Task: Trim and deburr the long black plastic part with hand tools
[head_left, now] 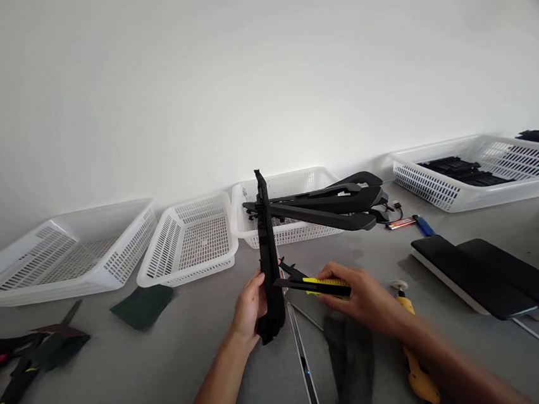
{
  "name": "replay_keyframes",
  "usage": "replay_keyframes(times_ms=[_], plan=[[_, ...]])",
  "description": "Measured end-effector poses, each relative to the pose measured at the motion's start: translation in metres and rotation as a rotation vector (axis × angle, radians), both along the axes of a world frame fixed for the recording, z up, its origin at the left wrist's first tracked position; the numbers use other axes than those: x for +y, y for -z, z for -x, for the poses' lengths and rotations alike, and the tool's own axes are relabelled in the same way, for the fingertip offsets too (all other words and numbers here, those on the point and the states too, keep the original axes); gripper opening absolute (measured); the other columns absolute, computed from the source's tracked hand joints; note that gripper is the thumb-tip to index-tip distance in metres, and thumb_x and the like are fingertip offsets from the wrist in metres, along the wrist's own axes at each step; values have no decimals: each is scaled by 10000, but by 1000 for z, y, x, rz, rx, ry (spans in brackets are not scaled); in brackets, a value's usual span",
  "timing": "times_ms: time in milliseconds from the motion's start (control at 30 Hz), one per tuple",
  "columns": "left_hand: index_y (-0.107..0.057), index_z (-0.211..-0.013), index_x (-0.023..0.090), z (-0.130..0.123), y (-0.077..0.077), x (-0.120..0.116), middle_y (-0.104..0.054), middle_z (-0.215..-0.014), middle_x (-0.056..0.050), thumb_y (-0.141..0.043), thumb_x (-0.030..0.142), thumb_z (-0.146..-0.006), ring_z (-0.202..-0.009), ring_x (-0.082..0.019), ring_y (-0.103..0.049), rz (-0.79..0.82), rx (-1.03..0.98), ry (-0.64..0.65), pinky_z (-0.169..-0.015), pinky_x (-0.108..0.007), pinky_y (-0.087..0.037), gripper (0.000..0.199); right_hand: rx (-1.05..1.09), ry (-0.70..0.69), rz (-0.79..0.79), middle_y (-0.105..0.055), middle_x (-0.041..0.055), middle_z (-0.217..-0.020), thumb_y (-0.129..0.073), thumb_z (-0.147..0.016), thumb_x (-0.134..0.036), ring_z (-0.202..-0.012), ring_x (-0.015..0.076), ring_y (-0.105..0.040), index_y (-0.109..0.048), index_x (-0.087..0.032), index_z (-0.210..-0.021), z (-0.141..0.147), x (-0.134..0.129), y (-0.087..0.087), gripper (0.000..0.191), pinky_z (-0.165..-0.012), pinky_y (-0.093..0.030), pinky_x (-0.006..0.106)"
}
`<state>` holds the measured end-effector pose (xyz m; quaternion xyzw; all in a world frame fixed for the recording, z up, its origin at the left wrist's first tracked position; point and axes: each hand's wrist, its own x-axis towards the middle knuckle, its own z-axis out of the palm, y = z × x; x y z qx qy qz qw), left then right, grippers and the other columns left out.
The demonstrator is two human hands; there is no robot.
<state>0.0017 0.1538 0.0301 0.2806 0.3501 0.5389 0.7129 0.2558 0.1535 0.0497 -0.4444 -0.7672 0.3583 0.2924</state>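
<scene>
The left hand (251,310) curls around the lower end of a long black plastic part (267,246) running twelve to six o'clock. Toward its four o'clock, the right hand (353,289) pinches a yellow-and-black cutter (326,287), tip overlapping the part. A white basket (304,233) sits at one o'clock from the left hand.

Toward six o'clock, we see the left hand (250,307) partly hidden by the black strip (269,253). At eight, the edge crops a black-and-yellow tool (12,396).
</scene>
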Motion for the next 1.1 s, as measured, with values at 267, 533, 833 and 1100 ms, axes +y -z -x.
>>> replay_keyframes(times_ms=[267, 533, 833, 1100], plan=[[-859, -1108, 166, -1, 0, -1, -817, -1165, -99, -785, 312, -800, -1092, -279, -700, 0, 73, -13, -864, -304, -518, 349, 15, 46, -18, -751, 1, -911, -687, -937, -334, -773, 192, -674, -660, -247, -1007, 0, 2, 0, 115, -709, -486, 294], [-858, -1078, 158, -3, 1, -3, -813, -1013, -79, -808, 281, -792, -819, -184, -649, 0, 87, 47, -721, -264, -472, 316, 40, 75, -43, -762, 12, -925, -693, -944, -359, -804, 199, -681, -668, -242, -1008, 1, 2, -4, 136, -741, -518, 301], [-847, -1069, 162, -4, -2, -6, -779, -915, -68, -824, 313, -807, -815, -196, -643, -11, 122, 99, -751, -280, -480, 304, 13, 91, -61, -762, 14, -929, -688, -957, -375, -789, 199, -679, -668, -246, -1019, -2, 3, -2, 146, -720, -503, 301], [-843, -1145, 193, -4, 1, -7, -793, -1014, -67, -845, 358, -818, -913, -225, -671, -33, 202, 149, -803, -295, -488, 366, 57, 74, -101, -766, 10, -928, -692, -960, -377, -794, 195, -699, -671, -245, -1019, 1, 1, 0, 146, -724, -518, 295]])
